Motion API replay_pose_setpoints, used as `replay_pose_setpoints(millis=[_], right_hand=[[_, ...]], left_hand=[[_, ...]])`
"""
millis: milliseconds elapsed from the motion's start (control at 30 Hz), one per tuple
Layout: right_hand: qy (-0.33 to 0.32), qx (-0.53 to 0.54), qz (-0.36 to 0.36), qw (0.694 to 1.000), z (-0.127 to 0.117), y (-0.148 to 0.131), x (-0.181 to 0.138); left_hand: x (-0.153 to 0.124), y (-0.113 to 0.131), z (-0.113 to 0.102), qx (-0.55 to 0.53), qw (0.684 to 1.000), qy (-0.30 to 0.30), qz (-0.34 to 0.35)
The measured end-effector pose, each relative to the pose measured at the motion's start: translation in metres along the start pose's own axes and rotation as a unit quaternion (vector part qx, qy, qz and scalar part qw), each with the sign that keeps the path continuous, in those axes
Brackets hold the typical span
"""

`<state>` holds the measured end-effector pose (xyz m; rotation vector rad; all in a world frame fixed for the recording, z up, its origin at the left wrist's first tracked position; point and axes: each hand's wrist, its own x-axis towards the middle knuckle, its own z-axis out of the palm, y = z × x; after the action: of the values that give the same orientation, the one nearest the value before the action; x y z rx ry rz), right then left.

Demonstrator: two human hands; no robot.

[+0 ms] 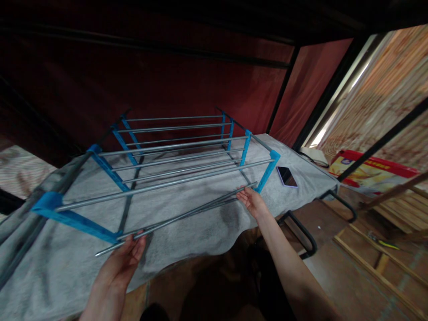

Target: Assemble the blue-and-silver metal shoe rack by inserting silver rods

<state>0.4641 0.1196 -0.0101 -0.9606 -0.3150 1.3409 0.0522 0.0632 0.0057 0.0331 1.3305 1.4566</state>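
Left hand [125, 258] grips metal rod [177, 218] near one end, right hand [251, 201] pinches it near the other. Rod's along the front of blue-bracketed rack [82, 226], above grey blanket [200, 238].

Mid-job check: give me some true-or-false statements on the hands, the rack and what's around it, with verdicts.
1. The left grip and the right grip are both on a rod at the front of the rack. True.
2. The phone lies to the left of the rack. False: the phone lies to the right of it, on the cloth.
3. The rod's left end sticks out past the left grip. True.
4. The brackets of the rack are red. False: the brackets are blue.
5. The rack stands on the cloth. True.
6. The box rests on the cloth. False: the box is beyond the cloth's right edge.
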Motion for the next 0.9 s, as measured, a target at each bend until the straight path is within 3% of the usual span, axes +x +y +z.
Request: replay_pose_setpoints(millis=[900], right_hand=[[-0.019, -0.006, -0.025, 0.999, 0.003, 0.011, -0.002]], left_hand=[[-0.019, 0.000, 0.013, 0.021, 0.999, 0.007, 0.033]])
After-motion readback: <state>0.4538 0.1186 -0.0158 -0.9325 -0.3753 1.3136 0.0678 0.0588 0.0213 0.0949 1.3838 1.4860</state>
